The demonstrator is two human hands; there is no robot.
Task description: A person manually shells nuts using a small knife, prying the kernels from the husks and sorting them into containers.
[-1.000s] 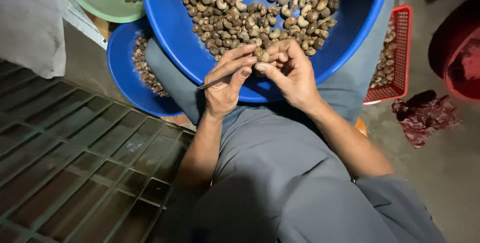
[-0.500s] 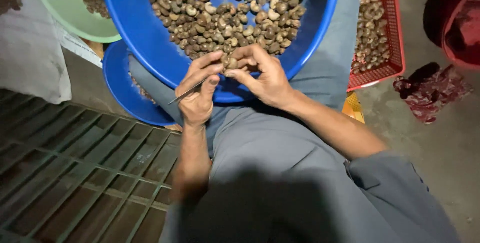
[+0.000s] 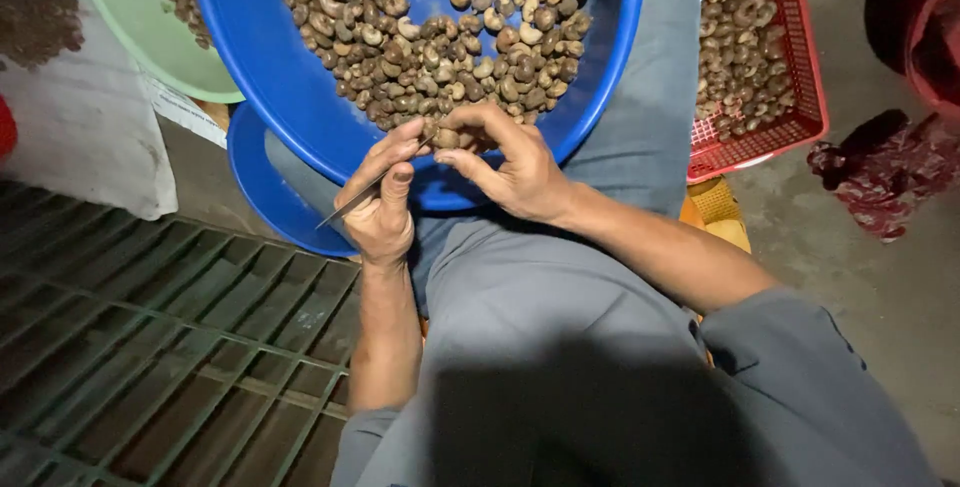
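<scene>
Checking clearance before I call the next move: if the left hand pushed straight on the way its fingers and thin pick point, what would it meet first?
The left hand and its thin metal pick point at the nut pinched in the right hand, so that nut comes first, apparently already touching, though depth is unclear.

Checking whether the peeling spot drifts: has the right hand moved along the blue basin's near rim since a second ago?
No. The right hand stays at the near rim of the blue basin; only the camera shifted.
</scene>
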